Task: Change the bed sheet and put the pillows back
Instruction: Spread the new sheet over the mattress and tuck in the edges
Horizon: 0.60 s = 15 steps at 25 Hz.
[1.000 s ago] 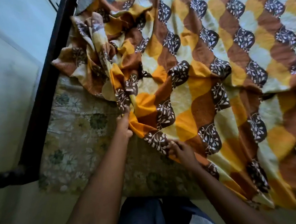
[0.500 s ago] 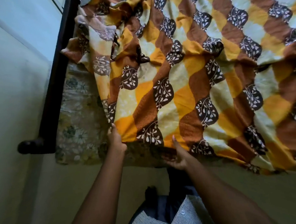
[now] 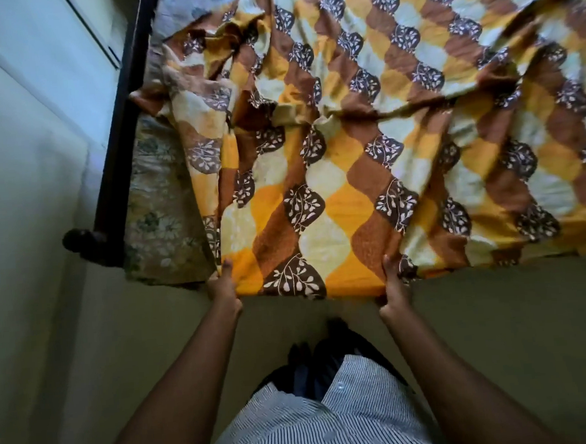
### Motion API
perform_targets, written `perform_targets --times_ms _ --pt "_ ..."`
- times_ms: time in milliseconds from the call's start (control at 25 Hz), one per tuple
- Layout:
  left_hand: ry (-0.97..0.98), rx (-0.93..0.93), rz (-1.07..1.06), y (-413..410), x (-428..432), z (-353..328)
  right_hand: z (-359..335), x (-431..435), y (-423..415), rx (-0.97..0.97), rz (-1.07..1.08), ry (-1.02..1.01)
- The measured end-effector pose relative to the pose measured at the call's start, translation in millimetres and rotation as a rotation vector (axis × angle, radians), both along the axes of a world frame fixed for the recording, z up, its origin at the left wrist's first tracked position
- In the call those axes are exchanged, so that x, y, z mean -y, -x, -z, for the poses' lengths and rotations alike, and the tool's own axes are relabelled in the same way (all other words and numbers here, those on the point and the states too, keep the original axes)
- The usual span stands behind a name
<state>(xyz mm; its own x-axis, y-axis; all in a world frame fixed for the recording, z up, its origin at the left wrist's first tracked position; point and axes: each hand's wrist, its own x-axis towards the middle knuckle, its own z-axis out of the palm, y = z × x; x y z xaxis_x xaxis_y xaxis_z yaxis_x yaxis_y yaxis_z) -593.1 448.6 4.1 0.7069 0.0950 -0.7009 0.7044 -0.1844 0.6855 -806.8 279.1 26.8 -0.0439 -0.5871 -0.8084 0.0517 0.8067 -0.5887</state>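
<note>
Sheet (image 3: 334,192) lying rumpled across mattress (image 3: 161,216), its near edge hanging over the bedside, left hand (image 3: 224,287) and right hand (image 3: 394,282) gripping that edge well apart, thumbs on top, fingers clamping cloth, dark frame (image 3: 116,153) bordering mattress's left.

Bed sheet (image 3: 334,198): printed woven cloth, matt, is creasing into soft folds.
Mattress (image 3: 161,223): floral cloth cover, matt, is looking faded.
Bed frame (image 3: 116,157): dark smooth rail is catching a faint sheen.
Shirt (image 3: 314,419): fine-striped cloth, matt.
Wall (image 3: 26,203): is showing smooth matt paint.
</note>
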Motion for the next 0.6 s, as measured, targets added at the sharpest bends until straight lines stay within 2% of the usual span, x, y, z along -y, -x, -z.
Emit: perform_targets --times_ms 200,440,600 --pt "-0.149 0.038 0.004 57 -40 -6 2 -52 82 -0.045 -0.143 -0.097" --pt "-0.251 -0.024 0.017 131 -76 1 16 -67 129 -0.150 -0.154 -0.079" --pt "-0.119 -0.168 0.025 154 -79 3 31 -67 139 -0.087 -0.219 -0.162"
